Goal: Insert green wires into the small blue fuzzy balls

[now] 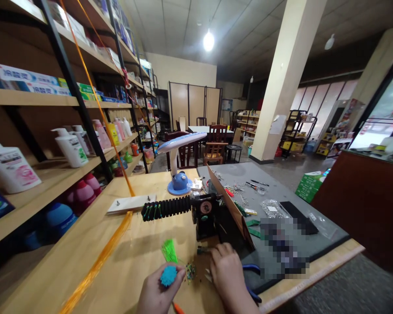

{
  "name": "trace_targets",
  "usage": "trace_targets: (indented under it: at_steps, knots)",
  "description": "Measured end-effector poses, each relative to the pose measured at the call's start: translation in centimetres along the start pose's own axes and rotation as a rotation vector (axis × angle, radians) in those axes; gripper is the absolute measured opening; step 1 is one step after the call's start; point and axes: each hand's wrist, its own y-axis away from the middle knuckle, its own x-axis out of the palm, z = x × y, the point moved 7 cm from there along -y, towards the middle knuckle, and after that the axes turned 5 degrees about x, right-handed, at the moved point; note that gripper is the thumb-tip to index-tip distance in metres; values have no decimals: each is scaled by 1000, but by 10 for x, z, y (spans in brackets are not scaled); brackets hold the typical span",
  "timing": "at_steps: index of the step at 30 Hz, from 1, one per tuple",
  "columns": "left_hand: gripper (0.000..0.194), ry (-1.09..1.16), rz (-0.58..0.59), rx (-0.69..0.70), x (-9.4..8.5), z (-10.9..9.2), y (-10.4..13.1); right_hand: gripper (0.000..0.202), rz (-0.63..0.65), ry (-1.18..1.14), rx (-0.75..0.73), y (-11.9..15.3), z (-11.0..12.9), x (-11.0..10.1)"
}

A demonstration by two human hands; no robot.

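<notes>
My left hand (160, 288), low in the middle, is closed round a bright blue bundle of fibres (168, 276). Just beyond it a green tassel of strands (169, 250) fans out; I cannot tell whether the two are joined. My right hand (225, 261) has its fingers curled low over the table beside a small dark green piece (201, 250). What those fingers hold is hidden. Between the hands lies a heap of tiny beads or bits (190, 271). Blue-handled pliers (253, 292) lie partly behind my right wrist. An orange pointed object (177, 308) shows at the bottom edge.
A black motor (205, 213) carries a ridged black roller (167, 208) tied with green threads. Orange strands (101, 266) pass a pale block (131, 204) on the left. A cardboard divider (229, 205), blue lamp (179, 182), grey mat (275, 192) and stocked shelves (36, 174) surround the work.
</notes>
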Motion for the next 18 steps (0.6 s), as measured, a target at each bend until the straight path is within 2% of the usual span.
trace_targets:
  at_steps: [2, 5, 9, 11, 13, 15, 16, 18]
  knots:
    - [40, 8, 3, 4, 0, -1, -1, 21, 64, -51, -24, -20, 7, 6]
    - [40, 0, -5, 12, -2, 0, -4, 21, 79, -89, -1, -41, 10, 16]
    - [41, -13, 0, 30, -4, -4, -6, 21, 59, -191, 32, -36, 15, 20]
    - [42, -30, 8, 47, -3, -10, -8, 26, 79, -375, 79, -24, 19, 21]
    - [41, -56, 17, 71, -3, -16, -9, 40, 180, -915, 270, -9, 20, 31]
    - [39, -91, 33, 106, -2, -23, -10, 61, 325, -1291, 432, 4, 29, 46]
    - [37, -109, 58, 128, -1, -26, -10, 69, 380, -1375, 500, 8, 33, 51]
    - [34, -147, 111, 166, 1, -31, -10, 76, 430, -1382, 603, 14, 36, 57]
